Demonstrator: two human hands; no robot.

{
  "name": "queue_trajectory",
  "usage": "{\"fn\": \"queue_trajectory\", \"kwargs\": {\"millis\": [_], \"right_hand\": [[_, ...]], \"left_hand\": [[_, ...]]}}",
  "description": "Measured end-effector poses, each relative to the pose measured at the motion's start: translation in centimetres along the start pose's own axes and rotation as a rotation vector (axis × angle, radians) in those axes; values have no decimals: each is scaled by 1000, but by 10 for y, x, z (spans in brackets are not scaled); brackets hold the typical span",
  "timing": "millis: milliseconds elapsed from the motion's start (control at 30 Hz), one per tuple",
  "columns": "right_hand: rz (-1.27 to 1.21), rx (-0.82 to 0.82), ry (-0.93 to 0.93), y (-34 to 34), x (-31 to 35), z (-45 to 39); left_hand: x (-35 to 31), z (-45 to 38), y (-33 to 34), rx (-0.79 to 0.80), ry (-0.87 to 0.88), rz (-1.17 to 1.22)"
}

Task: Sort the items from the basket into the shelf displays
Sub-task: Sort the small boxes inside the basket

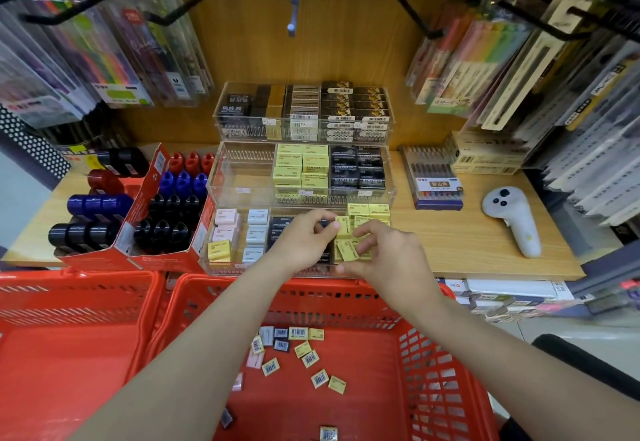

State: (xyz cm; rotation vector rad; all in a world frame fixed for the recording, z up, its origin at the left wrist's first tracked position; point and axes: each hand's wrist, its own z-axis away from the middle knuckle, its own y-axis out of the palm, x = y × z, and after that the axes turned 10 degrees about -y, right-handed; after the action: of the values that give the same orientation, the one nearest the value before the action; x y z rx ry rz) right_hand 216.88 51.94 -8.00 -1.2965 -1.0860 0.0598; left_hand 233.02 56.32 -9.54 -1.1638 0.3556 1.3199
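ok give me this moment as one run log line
step: placing yellow erasers in front clear tray | left hand: pinching one | right hand: pinching one | red basket: erasers left

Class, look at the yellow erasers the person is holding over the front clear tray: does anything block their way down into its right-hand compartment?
Nothing visible does. Both hands hold small yellow erasers directly above that open compartment, which already holds yellow erasers.

head view, looking down, close in
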Motion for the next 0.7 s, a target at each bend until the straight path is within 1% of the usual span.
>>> {"fn": "queue_trajectory", "kwargs": {"millis": [100,267,400,600,700], "right_hand": [[-28,11,11,-1,-1,1],[-2,-37,32,2,2,-6],[13,-35,47,7,4,-11],[14,-14,19,4,5,-10],[36,-76,-35,-7,-1,-7]], "left_hand": [[2,-3,-1,-2,-10,24],[2,-6,-1,13,-22,41],[2,-6,-3,16,-25,23],[1,-4,-3,5,9,-31],[-2,-3,-2,-6,29,-3]]}}
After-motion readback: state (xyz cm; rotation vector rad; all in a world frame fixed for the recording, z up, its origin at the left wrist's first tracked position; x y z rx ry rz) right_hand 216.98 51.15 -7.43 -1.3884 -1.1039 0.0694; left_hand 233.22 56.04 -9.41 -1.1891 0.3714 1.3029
